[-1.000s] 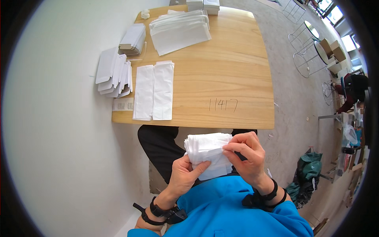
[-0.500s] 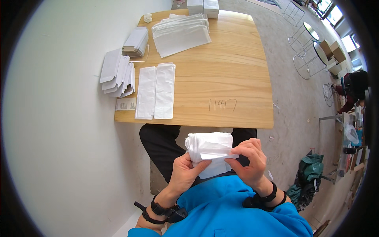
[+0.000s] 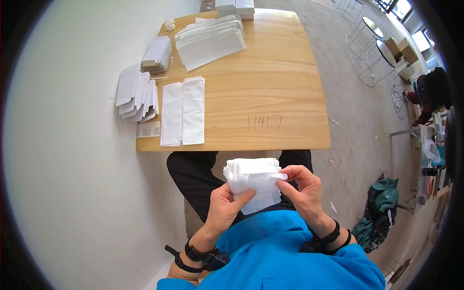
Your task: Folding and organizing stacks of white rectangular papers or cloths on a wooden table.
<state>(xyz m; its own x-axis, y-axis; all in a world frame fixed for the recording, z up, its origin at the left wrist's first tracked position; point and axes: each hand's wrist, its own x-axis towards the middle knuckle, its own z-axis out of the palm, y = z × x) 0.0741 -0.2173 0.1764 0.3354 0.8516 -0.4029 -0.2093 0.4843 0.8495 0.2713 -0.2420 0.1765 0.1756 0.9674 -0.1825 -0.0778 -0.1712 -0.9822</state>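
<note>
A thick stack of white paper sheets (image 3: 252,179) rests over my lap, below the front edge of the wooden table (image 3: 270,87). My left hand (image 3: 225,209) grips the stack from underneath at its lower left corner. My right hand (image 3: 302,186) pinches the right edge of the stack, thumb and forefinger on the top sheet. Both forearms come in from the bottom, in blue sleeves with dark wristbands.
On the table lie two long white paper strips (image 3: 182,112), a fanned pile of white flat packets (image 3: 137,93) hanging over the left edge, a grey stack (image 3: 156,52), a large pile of white sheets (image 3: 210,37) and boxes (image 3: 235,7). Wire-frame stools (image 3: 367,58) stand right.
My hands and the stack have stayed over my lap. My right fingers have shifted along the stack's right edge, lifting the top sheet slightly.
</note>
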